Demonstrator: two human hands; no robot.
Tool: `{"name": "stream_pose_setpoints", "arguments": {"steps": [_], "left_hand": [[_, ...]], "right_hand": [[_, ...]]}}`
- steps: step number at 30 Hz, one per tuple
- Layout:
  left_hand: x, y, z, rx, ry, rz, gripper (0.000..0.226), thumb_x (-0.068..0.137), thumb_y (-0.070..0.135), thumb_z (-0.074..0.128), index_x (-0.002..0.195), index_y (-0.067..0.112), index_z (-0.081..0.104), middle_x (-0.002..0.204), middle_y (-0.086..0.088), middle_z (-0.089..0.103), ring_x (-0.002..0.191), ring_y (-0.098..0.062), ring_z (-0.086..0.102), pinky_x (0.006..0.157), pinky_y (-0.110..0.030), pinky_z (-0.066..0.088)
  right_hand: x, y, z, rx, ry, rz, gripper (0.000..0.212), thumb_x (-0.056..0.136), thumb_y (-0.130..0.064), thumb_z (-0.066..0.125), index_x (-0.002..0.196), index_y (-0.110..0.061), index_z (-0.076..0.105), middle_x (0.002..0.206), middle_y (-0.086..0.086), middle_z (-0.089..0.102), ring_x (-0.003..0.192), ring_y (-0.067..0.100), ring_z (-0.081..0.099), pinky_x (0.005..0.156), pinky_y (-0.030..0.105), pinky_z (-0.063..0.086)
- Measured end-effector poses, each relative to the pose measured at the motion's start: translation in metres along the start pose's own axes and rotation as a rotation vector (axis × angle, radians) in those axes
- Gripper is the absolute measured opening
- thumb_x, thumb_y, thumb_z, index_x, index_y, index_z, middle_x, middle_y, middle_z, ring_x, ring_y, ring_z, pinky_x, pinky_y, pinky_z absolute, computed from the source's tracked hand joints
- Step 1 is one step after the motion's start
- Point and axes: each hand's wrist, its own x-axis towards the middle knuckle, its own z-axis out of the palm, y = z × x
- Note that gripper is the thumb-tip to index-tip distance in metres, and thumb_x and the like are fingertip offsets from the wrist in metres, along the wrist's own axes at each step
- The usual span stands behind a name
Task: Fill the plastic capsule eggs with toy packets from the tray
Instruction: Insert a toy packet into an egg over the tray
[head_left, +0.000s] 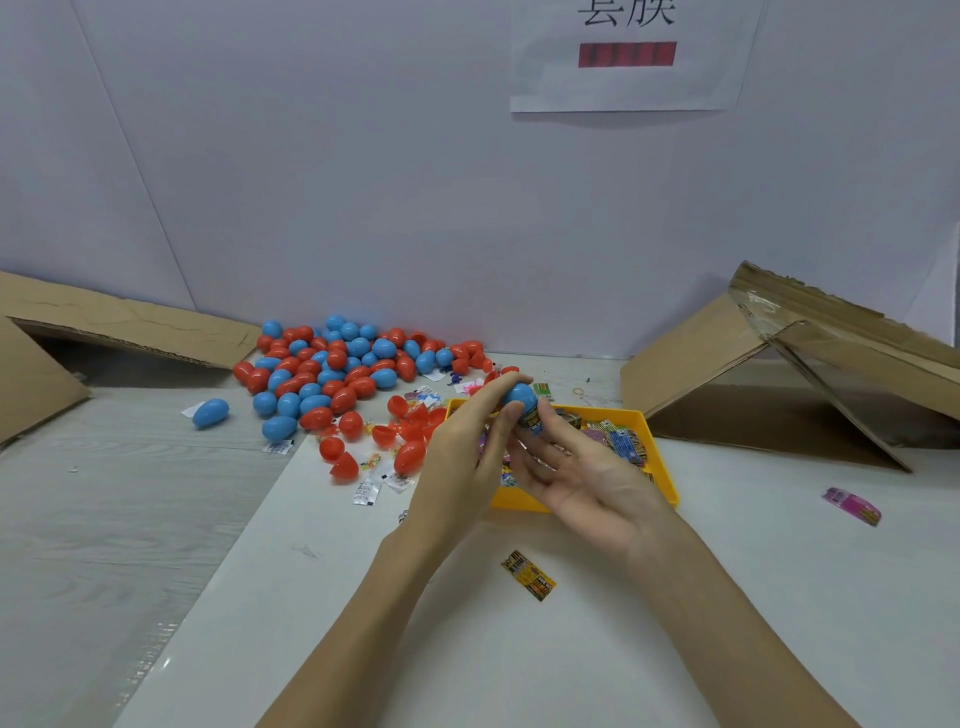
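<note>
A white table (727, 597) was set against a pale wall, with folded cardboard (124, 322) at each end. One lone blue egg (210, 412) lay left of a heap of red and blue capsule eggs (337, 364), too many to be counted, with several opened red halves (410, 415) nearby. Over the yellow tray (662, 467) of toy packets, a blue capsule egg (519, 396) was pinched by the left hand (467, 457), a packet (532, 422) being pressed at its mouth by the right hand (582, 467). The shell was judged light, stiff and slippery, best gripped around its widest part. Two stray packets (528, 574) lay to the right
</note>
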Motion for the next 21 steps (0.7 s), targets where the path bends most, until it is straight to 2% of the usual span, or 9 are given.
{"name": "stream_pose_setpoints", "arguments": {"steps": [2,4,9,13,17,21], "left_hand": [[-0.0016,-0.0015,0.0007,0.063,0.039,0.013,0.043,0.106,0.037,0.042,0.141,0.018,0.058,0.134,0.010,0.063,0.120,-0.005,0.061,0.098,-0.015,0.048],[-0.0023,-0.0025,0.0010,0.087,0.051,0.028,0.042,0.109,0.038,0.040,0.141,0.019,0.057,0.134,0.013,0.061,0.124,-0.001,0.058,0.100,-0.012,0.045],[-0.0014,-0.0025,0.0018,0.112,0.039,0.093,0.034,0.106,0.028,0.051,0.135,0.014,0.061,0.129,0.005,0.067,0.121,-0.009,0.061,0.099,-0.029,0.052],[-0.0023,-0.0026,0.0012,0.099,0.065,0.108,0.032,0.106,0.022,0.049,0.132,0.013,0.065,0.126,0.004,0.069,0.120,-0.009,0.062,0.098,-0.030,0.053],[-0.0018,0.0001,0.0021,0.037,0.082,0.077,0.027,0.106,0.017,0.052,0.127,0.014,0.069,0.120,0.008,0.071,0.116,-0.009,0.064,0.094,-0.035,0.055],[-0.0022,0.0018,0.0031,-0.041,0.096,0.025,0.026,0.105,0.014,0.054,0.124,0.013,0.071,0.116,0.009,0.073,0.113,-0.010,0.067,0.092,-0.035,0.057]], "right_hand": [[-0.0006,0.0015,0.0020,0.007,0.012,0.007,0.048,0.074,-0.028,0.083,0.116,-0.007,0.075,0.114,0.018,0.076,0.095,0.025,0.077,0.080,0.034,0.064],[-0.0011,0.0027,0.0029,0.025,0.019,0.015,0.051,0.072,-0.028,0.084,0.117,-0.007,0.074,0.112,0.018,0.077,0.093,0.025,0.078,0.082,0.035,0.064],[-0.0016,0.0034,0.0040,0.033,0.035,0.013,0.055,0.070,-0.028,0.085,0.119,-0.005,0.072,0.106,0.018,0.077,0.090,0.024,0.078,0.081,0.035,0.064],[-0.0025,0.0050,0.0040,0.022,0.034,0.006,0.060,0.070,-0.029,0.086,0.123,-0.005,0.069,0.111,0.019,0.076,0.095,0.025,0.077,0.082,0.035,0.064],[-0.0033,0.0038,0.0044,0.013,0.031,0.001,0.054,0.074,-0.028,0.084,0.121,-0.005,0.070,0.113,0.019,0.076,0.096,0.025,0.077,0.077,0.032,0.064],[-0.0044,0.0029,0.0046,0.004,0.018,-0.012,0.054,0.078,-0.028,0.082,0.126,-0.007,0.069,0.117,0.020,0.075,0.101,0.024,0.076,0.084,0.033,0.063]]}}
